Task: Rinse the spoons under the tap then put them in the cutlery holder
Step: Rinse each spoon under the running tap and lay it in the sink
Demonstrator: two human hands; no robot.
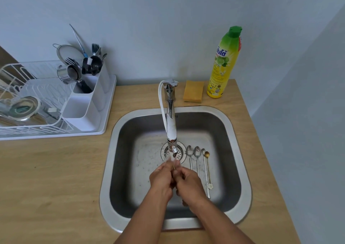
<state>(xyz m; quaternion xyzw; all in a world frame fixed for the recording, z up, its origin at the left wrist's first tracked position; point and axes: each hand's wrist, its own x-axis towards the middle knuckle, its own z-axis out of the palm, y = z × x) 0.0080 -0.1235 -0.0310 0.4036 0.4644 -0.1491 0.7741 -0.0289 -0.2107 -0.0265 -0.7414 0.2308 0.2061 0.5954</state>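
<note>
1. Both hands, left (162,178) & right (188,183), curled round one thin spoon (174,167) under tap (171,128), probably to rub it clean.
2. Four spoons (198,159) lay in sink (112,150) beside drain, w/in easy reach; holder (84,113) waited left on worktop (56,178).

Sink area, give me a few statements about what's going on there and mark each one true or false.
1. Four spoons lie side by side on the sink floor, right of the drain. True.
2. The sponge is inside the sink. False: it sits on the counter behind the sink, beside the soap bottle.
3. Both hands, left hand and right hand, are together under the tap, holding a thin gold-coloured handle. True.
4. The cutlery holder stands right of the sink. False: it stands to the left, at the dish rack.
5. The soap bottle has a red cap. False: the cap is green.
</note>
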